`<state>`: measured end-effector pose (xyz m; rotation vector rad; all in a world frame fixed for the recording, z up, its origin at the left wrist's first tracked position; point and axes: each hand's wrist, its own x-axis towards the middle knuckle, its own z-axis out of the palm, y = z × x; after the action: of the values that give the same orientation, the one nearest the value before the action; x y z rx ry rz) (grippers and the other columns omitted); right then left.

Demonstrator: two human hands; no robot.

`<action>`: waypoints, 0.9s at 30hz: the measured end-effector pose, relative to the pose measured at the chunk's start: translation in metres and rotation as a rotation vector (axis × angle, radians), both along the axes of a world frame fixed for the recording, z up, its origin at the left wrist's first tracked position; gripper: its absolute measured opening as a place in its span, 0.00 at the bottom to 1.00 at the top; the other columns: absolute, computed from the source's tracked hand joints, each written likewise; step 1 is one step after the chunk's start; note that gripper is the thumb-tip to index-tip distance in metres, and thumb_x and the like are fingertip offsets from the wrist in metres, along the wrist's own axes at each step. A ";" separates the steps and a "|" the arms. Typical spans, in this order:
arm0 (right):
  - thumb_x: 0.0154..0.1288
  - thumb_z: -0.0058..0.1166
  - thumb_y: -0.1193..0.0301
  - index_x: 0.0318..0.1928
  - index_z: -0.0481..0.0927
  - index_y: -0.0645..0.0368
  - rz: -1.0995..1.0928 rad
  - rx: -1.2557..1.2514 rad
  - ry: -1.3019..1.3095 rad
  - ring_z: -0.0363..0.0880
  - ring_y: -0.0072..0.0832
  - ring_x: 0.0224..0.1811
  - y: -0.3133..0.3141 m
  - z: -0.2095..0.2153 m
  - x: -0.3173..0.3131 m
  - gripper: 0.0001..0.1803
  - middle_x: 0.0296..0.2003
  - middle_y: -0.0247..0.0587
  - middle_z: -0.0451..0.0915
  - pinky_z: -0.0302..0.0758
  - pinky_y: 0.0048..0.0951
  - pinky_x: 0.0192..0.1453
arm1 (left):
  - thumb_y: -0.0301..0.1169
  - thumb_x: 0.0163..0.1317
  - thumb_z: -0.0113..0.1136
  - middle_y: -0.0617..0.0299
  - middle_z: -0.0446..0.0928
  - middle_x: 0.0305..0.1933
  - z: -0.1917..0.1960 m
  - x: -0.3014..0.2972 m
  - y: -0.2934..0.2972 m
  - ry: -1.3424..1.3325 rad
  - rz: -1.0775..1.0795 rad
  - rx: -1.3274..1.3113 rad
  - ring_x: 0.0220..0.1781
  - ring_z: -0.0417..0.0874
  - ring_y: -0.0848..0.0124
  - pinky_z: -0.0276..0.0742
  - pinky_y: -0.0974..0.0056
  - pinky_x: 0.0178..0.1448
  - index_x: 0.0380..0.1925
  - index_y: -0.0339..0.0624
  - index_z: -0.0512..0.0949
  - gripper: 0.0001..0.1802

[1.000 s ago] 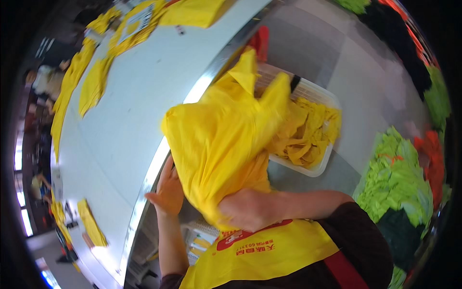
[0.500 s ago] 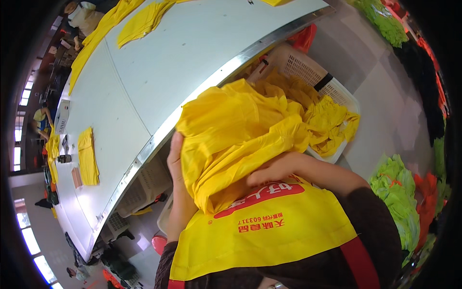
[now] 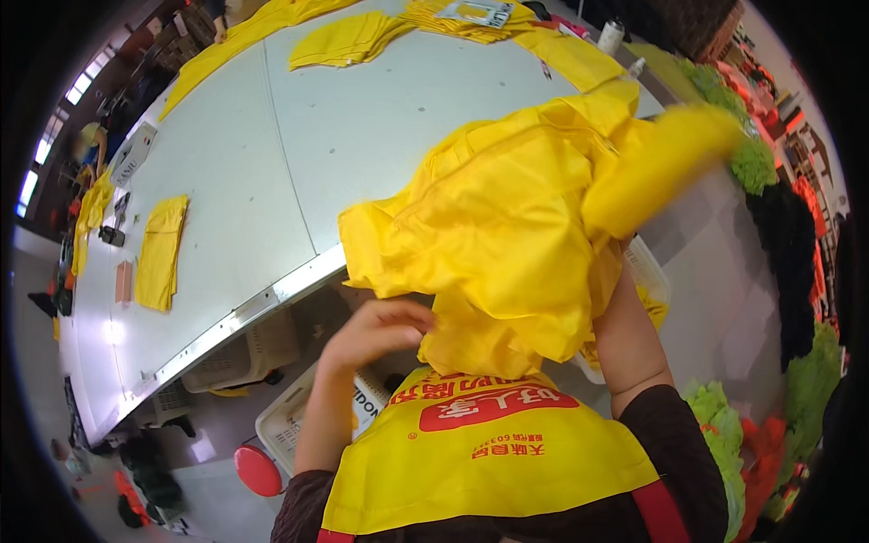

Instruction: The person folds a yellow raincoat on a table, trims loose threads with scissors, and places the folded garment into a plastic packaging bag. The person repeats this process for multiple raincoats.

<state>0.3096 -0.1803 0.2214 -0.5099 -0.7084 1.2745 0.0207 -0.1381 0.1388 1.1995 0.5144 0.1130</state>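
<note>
A yellow garment hangs bunched in front of me, its upper part over the edge of the white table. One part of it, at the right, is smeared by motion and sticks out like a sleeve. My left hand is at the garment's lower left side, fingers loosely bent and apart, with no cloth visibly gripped. My right forearm goes up behind the cloth at the right; the garment hides that hand, so its grip does not show.
Folded yellow garments lie on the table at the left, and more stacks lie along the far side. Baskets stand under the table, beside a red round stool. A white basket with yellow cloth is at the right. Green cloth piles lie farther right.
The garment has been raised from over the basket and spread up toward the table, with one part swinging right. My left hand has come off its side; my right hand has gone behind it.
</note>
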 end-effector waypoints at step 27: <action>0.64 0.50 0.63 0.52 0.73 0.62 -0.514 0.553 -1.901 0.75 0.21 0.44 0.089 0.108 -0.014 0.20 0.44 0.36 0.77 0.74 0.24 0.44 | 0.44 0.60 0.56 0.59 0.62 0.63 0.134 -0.249 0.132 -0.306 1.631 0.817 0.63 0.65 0.64 0.61 0.61 0.65 0.63 0.39 0.58 0.35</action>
<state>0.2959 -0.0918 0.3293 -1.2772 -2.1765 -0.2936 -0.2282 -0.0061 0.2731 1.1823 1.1115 2.0110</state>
